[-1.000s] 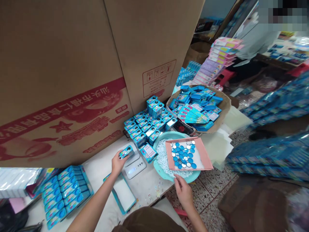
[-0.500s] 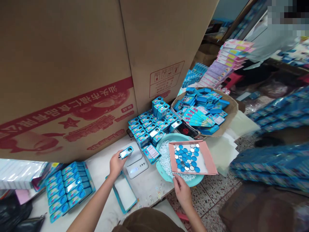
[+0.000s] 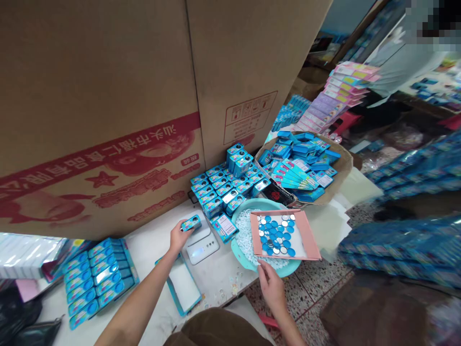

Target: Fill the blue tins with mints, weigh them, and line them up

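Observation:
My left hand [image 3: 177,239] is closed around the end of a small blue printed box [image 3: 190,223] with a dark round opening. It holds the box over the rear part of a flat white digital scale [image 3: 202,251]; whether they touch is unclear. My right hand [image 3: 271,283] is at the front rim of a turquoise basin [image 3: 240,262] full of small white candies [image 3: 245,231]. Its thumb and fingers are pinched together, and what sits between them is too small to make out. Resting across the basin, a pink-edged tray [image 3: 310,235] carries blue and silver round discs [image 3: 277,235].
Rows of blue boxes [image 3: 219,185] stand behind the scale, against a large carton [image 3: 101,120]. An open carton [image 3: 340,166] holds more boxes. A blue-edged tray [image 3: 185,283] lies nearby, and a filled display box [image 3: 97,278] sits left. A person [image 3: 410,62] is at upper right.
The box in my left hand has turned, so its printed side shows instead of a shiny one, and it has shifted slightly right and up. My right hand stays at the basin's rim.

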`<state>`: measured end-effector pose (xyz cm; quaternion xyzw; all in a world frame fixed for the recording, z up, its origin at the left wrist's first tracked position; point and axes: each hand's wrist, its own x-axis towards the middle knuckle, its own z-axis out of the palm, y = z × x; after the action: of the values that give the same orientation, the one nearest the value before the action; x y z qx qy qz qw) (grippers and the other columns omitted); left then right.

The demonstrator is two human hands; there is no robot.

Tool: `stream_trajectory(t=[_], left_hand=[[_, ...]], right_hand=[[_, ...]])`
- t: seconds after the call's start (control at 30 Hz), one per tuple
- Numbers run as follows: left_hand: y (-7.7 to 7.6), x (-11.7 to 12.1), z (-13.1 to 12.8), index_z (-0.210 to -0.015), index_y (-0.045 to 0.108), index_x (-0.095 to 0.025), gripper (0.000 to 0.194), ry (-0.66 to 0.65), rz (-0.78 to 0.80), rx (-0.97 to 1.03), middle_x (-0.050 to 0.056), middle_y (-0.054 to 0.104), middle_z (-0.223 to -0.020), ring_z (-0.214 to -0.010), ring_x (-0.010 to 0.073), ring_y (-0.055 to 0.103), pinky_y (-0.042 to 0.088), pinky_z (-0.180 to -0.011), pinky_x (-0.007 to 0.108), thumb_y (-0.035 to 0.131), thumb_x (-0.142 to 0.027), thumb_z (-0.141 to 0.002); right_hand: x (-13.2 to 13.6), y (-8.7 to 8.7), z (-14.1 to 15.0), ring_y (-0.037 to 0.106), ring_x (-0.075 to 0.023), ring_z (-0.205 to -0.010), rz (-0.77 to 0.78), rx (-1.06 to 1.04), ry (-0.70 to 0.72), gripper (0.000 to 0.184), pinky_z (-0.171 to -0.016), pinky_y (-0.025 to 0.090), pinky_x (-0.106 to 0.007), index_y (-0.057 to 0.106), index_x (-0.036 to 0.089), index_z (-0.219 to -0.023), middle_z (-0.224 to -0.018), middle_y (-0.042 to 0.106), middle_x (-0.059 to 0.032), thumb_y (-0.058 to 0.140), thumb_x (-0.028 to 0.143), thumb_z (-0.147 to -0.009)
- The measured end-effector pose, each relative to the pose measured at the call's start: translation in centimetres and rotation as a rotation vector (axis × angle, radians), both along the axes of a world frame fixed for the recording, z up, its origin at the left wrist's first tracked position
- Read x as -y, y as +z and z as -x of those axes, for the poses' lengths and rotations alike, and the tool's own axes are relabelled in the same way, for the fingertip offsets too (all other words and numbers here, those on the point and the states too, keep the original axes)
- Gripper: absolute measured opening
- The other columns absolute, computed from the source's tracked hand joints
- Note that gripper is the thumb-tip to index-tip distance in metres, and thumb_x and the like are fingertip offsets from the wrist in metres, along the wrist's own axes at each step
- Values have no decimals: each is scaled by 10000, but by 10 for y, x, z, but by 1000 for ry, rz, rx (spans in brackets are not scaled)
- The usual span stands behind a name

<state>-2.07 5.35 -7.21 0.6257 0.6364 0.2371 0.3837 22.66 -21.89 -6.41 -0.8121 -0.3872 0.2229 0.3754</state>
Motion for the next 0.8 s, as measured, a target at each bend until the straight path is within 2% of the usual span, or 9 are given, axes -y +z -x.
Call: stream_trajectory(t=[0.13,0.3,0.43,0.57,0.8], left_hand=[[-7,-4,-2,-1057,587,-191,503,-26,6,4,58,673,-1008,-922,228,627,478,-841,348,703,-345,-593],[1,4,14,-1296,410,-192,812,-102,-113,-45,112,597,-1188,-1130,264,536,405,-969,417,735,-394,-580],[11,25,41,-1274,434,-204,708,-77,-205,-122,101,612,-1160,-1119,270,533,395,-973,451,668,-453,-655],[16,47,65,-1213,482,-187,605,-27,-223,-167,106,635,-1102,-1061,273,562,413,-947,466,613,-470,-695],[22,61,76,-1204,480,-180,614,-53,-255,-214,106,639,-1077,-1044,275,567,417,-947,464,619,-472,-682]], right_hand=[[4,-1,-1,651,-227,-941,3,-6,-6,363,-835,514,-337,657,164,-1021,-1031,698,-108,426,398,-867],[5,-1,0,644,-235,-958,25,-16,-14,373,-849,508,-353,651,158,-1034,-1046,691,-114,419,399,-869],[3,1,2,640,-232,-964,1,-21,3,365,-859,503,-355,657,160,-1026,-1045,690,-117,420,390,-869],[0,1,4,647,-235,-943,-13,-23,16,366,-847,508,-359,664,157,-1010,-1024,696,-118,426,391,-862],[3,2,6,649,-237,-937,-31,-26,14,375,-837,513,-356,667,151,-1001,-1020,697,-125,426,399,-855]])
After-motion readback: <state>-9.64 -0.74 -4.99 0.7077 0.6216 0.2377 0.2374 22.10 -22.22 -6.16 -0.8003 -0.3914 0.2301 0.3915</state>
